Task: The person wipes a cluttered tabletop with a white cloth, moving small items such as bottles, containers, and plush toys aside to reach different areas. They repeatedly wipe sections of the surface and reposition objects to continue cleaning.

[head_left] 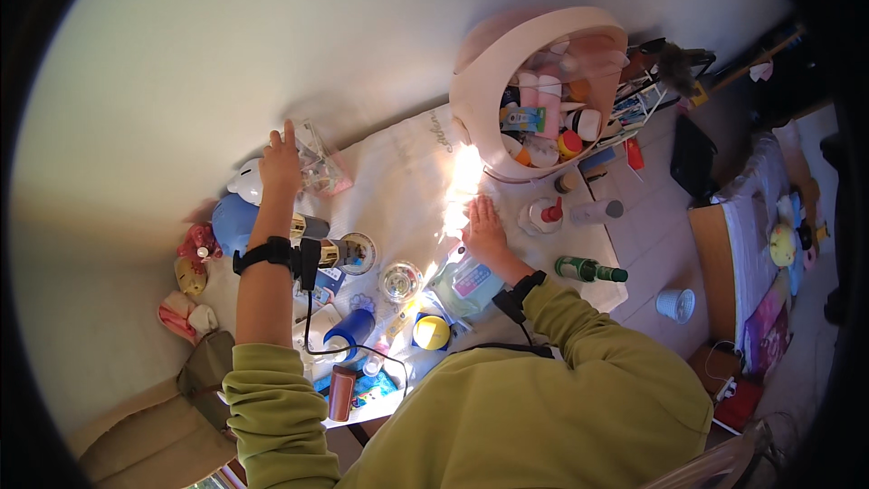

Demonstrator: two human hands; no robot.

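The step in hand looked to be handling the clear plastic box (319, 163), which stood against the wall, well to the left of the pink cosmetics case (472, 109). The left hand (281, 165) reached to the box's left side, far left of the case, with its fingers apart; whether they gripped the box or only touched it, I could not tell. The right hand (486, 234) lay palm down on the white tablecloth (398, 154), just on the near side of the case, fingers straight and close together, apparently holding nothing.

Right of that hand, close to the near edge of the case, stood a pump bottle (543, 217) with a red top. A green bottle (590, 269) lay farther toward the person from the case, and a glass jar (400, 282) sat to the case's near left.

The next move, I judged, called for a sure hold on the box with the left hand, clear of the white rounded object (245, 183) beside it, farther left of the case.
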